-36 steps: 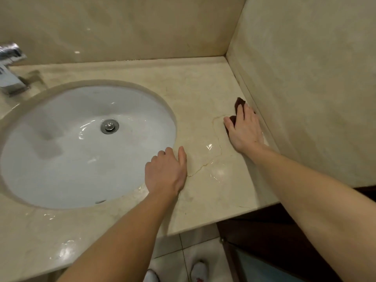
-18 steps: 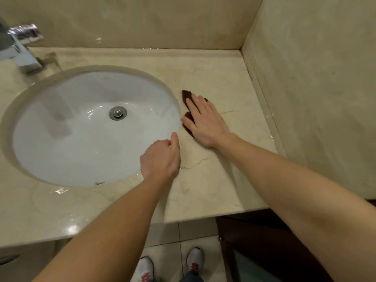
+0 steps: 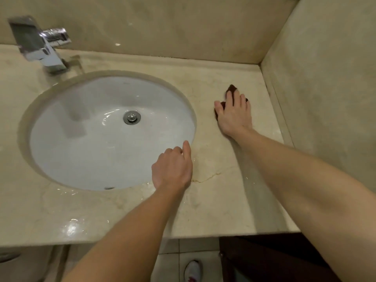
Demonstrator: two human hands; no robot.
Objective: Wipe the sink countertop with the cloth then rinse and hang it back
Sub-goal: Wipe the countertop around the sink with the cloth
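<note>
Vs 0.5 s ago: right hand (image 3: 234,117) and cloth (image 3: 231,88) slid from the sink (image 3: 91,139) rim toward the countertop's (image 3: 223,200) right edge. Cloth is dark maroon and crumpled, mostly under the palm. Fingers are flat and spread, pressing it onto glossy wet beige marble. Left hand (image 3: 173,169) is curled on nothing at the oval white basin's rim.

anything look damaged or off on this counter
Yes. A thin, jagged crack-like line runs across the countertop just right of the left hand, near the basin. Water also glistens on the countertop's front edge, in front of the basin. Nothing else stands out.
</note>
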